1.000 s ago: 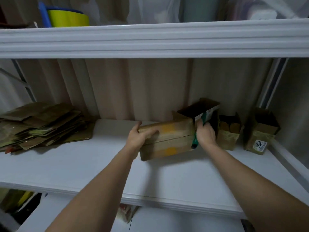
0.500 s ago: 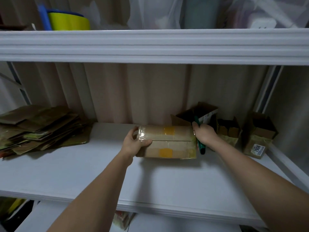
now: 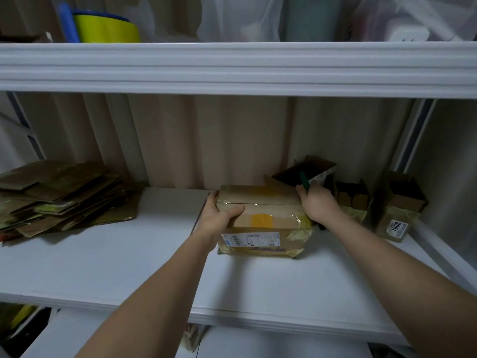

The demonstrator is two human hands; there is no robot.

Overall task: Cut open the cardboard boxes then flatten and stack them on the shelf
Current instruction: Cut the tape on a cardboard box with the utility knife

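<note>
Brown cardboard, sealed in clear tape, fills the middle of a white shelf (image 3: pixel 103 267), where a taped parcel box (image 3: pixel 260 223) sits between a person's two bare hands; the left hand (image 3: pixel 219 218) grips the box's left end, its thumb curled over the top edge and fingers wrapped round the far corner; the right hand (image 3: pixel 316 205) presses against the box's right end while its fingers clench a green-handled cutter (image 3: pixel 304 180), whose tip points up and away from the box; a yellow tape patch and a white shipping label show on the faces turned to the camera.

Just behind the right hand, an opened dark box (image 3: pixel 304 170) leans tilted against the corrugated back wall; to its right stand two small open cartons, the nearer one (image 3: pixel 353 202) showing cardboard dividers inside, the farther one (image 3: pixel 398 210) bearing a label that reads 1908, its contents too dark to make out.

Well apart at the shelf's left end lies a stack of flattened cardboard (image 3: pixel 59 195), sheets splayed unevenly; on the shelf above, a yellow tub with a blue rim (image 3: pixel 105 28) stands beside translucent plastic bags (image 3: pixel 232 16).
</note>
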